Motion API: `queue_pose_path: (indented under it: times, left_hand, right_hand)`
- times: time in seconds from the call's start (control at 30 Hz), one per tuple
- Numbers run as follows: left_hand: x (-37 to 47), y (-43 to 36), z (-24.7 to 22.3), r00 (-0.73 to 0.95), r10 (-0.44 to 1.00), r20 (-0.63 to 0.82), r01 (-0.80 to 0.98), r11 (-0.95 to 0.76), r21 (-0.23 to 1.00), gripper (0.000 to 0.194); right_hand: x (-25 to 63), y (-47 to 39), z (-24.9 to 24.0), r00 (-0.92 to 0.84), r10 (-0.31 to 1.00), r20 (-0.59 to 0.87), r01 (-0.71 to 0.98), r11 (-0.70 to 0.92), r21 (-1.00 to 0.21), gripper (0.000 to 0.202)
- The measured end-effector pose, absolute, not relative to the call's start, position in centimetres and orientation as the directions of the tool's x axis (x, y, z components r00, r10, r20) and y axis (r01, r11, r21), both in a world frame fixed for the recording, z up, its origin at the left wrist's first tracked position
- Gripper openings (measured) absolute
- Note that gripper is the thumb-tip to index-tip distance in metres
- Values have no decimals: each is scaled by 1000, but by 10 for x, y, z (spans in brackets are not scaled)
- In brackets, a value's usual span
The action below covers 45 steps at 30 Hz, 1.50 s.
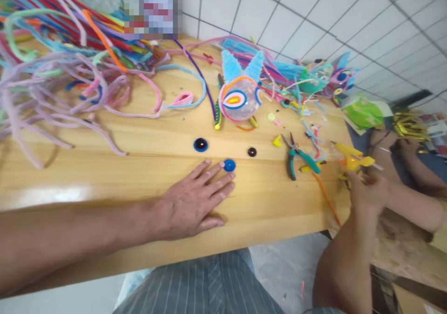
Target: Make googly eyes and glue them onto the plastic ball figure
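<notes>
My left hand (199, 197) lies flat on the wooden table, fingers stretched out. Its fingertips touch or nearly touch a coiled blue disc (229, 165). Just beyond are a black dome piece on a blue ring (200, 144) and a small black button-like piece (252, 152). At the table's right end, my right hand (368, 190) is wrapped round the handle of a yellow glue gun (352, 158), its nozzle pointing left and a pale glue stick showing at its back. Farther back stands a clear ball (246, 104) with blue fuzzy ears and a coiled eye.
Green-handled pliers (293, 158) lie right of centre by a yellow scrap (277, 141). Tangled pipe cleaners (52, 90) cover the left side. A green decorated ball (314, 79) stands near the tiled wall. Another person's arms (415, 207) are at the right.
</notes>
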<state>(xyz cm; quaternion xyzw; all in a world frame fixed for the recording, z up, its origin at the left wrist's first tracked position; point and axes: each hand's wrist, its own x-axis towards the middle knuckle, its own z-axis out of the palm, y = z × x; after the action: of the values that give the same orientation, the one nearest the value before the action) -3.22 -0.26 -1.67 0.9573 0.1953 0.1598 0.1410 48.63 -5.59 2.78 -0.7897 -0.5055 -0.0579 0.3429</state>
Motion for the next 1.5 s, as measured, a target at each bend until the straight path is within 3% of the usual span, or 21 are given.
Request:
queue_pose_path:
  times: [0.1,0.2,0.33,0.47,0.67,0.87,1.07,1.2,1.3,1.37,1.43,1.5]
  left_hand:
    - [-33,-2,-15,886,408,221,318,-880,352,70]
    - [-34,-3,-14,878,419,231,325,-877,354,70]
    - [-35,-3,-15,872,415,260,314,-881,353,68]
    - [-37,-3,-13,879,394,268,294,-891,346,65]
    - [-36,-2,-9,866,410,287,308,-888,342,63]
    - [-37,-1,-6,873,411,264,309,-883,352,62]
    - [-38,-2,-8,874,411,259,314,-885,344,63]
    - [-36,-1,-8,877,411,250,307,-878,367,61]
    - [-37,0,-4,860,424,285,270,-850,453,52]
    - [-38,1,2,825,471,313,206,-765,610,42]
    - [-40,2,11,781,576,241,136,-534,834,34]
    - [-40,4,20,757,653,31,72,-130,989,39]
  right_hand:
    - [435,-68,32,609,473,637,793,-346,-501,32]
    - [373,-60,38,418,794,442,879,-231,-417,16]
    - [312,-26,44,77,949,306,946,27,-322,17]
    - [280,-1,42,-158,960,230,936,220,-276,17]
    - [259,14,31,-318,925,210,894,366,-260,21]
    - [257,18,24,-277,940,201,903,326,-281,16]
    - [258,13,27,-16,998,64,850,47,-525,17]
    - [253,10,31,84,996,16,760,-53,-648,19]
    - [247,7,36,106,994,-31,650,-93,-754,17]
    - [241,-1,41,104,994,-38,592,-92,-801,15]
    - [233,-12,47,97,995,16,597,-46,-801,11]
    - [223,-26,53,33,991,127,689,70,-722,8]
